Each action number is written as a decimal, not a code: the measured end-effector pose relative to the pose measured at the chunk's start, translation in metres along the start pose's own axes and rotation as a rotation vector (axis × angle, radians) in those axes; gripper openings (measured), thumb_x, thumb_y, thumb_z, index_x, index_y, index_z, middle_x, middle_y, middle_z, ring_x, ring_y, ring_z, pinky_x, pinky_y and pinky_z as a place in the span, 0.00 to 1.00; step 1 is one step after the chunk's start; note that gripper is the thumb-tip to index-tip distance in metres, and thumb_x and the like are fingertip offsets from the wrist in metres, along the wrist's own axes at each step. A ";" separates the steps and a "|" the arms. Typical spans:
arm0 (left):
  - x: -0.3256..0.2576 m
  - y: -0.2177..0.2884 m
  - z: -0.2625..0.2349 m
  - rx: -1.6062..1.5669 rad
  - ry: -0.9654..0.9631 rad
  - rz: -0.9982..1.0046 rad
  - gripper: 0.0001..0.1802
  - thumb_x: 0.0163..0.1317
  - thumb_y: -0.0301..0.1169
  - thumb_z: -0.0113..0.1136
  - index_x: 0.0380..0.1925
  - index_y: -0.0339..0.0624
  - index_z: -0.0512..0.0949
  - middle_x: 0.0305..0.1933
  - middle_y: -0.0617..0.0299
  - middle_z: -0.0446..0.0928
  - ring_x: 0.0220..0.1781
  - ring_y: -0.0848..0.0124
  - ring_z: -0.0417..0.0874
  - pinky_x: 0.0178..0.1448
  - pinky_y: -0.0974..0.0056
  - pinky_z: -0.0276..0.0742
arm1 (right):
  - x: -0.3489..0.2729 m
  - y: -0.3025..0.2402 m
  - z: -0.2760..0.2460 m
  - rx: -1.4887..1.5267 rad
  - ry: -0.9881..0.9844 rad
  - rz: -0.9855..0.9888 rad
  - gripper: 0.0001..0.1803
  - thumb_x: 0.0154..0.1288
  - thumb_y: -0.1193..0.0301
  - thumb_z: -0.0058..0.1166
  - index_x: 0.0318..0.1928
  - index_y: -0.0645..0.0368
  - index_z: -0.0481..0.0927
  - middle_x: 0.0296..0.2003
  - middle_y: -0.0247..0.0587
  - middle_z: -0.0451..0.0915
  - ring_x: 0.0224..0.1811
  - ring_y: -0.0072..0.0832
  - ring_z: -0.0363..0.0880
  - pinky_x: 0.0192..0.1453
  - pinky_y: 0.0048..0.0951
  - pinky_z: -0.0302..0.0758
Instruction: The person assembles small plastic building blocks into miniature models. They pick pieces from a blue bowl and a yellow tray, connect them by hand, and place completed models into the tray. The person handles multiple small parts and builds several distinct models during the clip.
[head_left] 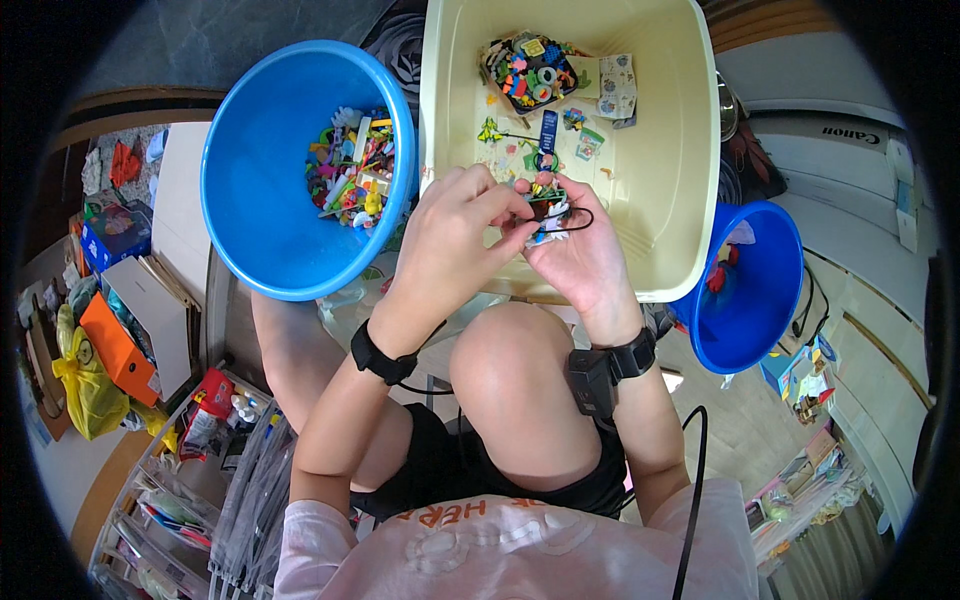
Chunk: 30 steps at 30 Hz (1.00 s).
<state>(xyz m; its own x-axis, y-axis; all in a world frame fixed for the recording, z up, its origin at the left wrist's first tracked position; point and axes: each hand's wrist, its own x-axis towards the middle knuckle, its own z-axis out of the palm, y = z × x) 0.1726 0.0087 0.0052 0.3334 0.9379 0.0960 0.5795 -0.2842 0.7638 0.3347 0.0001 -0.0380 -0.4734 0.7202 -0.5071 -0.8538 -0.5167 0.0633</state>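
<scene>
- Small charms [546, 207] on a thin black loop sit between my two hands, above my raised knee and over the near rim of the cream bin [660, 190].
- My left hand [455, 240] is curled, its fingertips pinching at the bundle from the left.
- My right hand [580, 250] lies palm up under the bundle, thumb and fingers closed on it; the black loop [578, 222] sticks out to the right.
- I wear two black wrist straps, one on each wrist; the right one carries a dark box with a cable.
- Three tubs are in front of me: one cream bin and two blue ones.
- The big blue tub [260, 180], to my left, holds a heap of mixed coloured bits [352, 168], too many to count.
- The small blue tub [745, 300], to my right, has a few red and white pieces inside.
- Inside the cream bin: one dark tray [528, 72] of coloured pieces at the far side, a pale printed square sheet [617, 85] just right of it, one narrow blue tag [548, 130] in the middle, and some scattered green bits.
- Left on the floor: one orange box [115, 350], one yellow bag [85, 385], one blue printed box [115, 232].
- Right: a white carton [850, 150] with dark lettering along its top.
</scene>
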 end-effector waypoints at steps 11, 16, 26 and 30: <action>0.000 0.011 -0.010 -0.541 -0.112 -0.367 0.08 0.54 0.24 0.71 0.33 0.42 0.82 0.32 0.70 0.81 0.25 0.84 0.68 0.31 0.76 0.63 | -0.003 -0.001 0.000 -0.001 0.181 -0.056 0.12 0.69 0.66 0.46 0.43 0.60 0.78 0.43 0.46 0.81 0.47 0.36 0.80 0.56 0.37 0.75; 0.001 0.006 -0.014 -0.807 -0.136 -0.439 0.07 0.59 0.23 0.67 0.37 0.38 0.80 0.36 0.68 0.81 0.28 0.86 0.72 0.34 0.80 0.65 | -0.004 -0.003 0.001 0.047 0.131 -0.025 0.11 0.68 0.66 0.48 0.42 0.59 0.78 0.43 0.45 0.82 0.48 0.35 0.79 0.55 0.37 0.76; 0.003 0.002 -0.023 -0.728 -0.311 -0.496 0.06 0.59 0.24 0.65 0.37 0.37 0.80 0.35 0.66 0.82 0.35 0.86 0.77 0.37 0.79 0.70 | -0.008 -0.003 0.006 -0.009 0.250 -0.038 0.11 0.69 0.66 0.48 0.40 0.60 0.77 0.42 0.46 0.81 0.48 0.39 0.79 0.58 0.41 0.76; 0.023 0.008 -0.035 -0.561 -0.489 -0.496 0.06 0.58 0.23 0.63 0.36 0.37 0.80 0.31 0.70 0.80 0.32 0.88 0.74 0.36 0.80 0.68 | -0.007 -0.008 0.001 0.038 0.258 -0.008 0.11 0.69 0.67 0.47 0.40 0.62 0.77 0.40 0.47 0.81 0.48 0.41 0.79 0.59 0.44 0.75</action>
<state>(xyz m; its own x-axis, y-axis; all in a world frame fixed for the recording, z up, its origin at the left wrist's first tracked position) 0.1590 0.0354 0.0363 0.4953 0.7010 -0.5131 0.3350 0.3909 0.8573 0.3449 -0.0004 -0.0345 -0.3997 0.5797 -0.7100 -0.8673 -0.4898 0.0884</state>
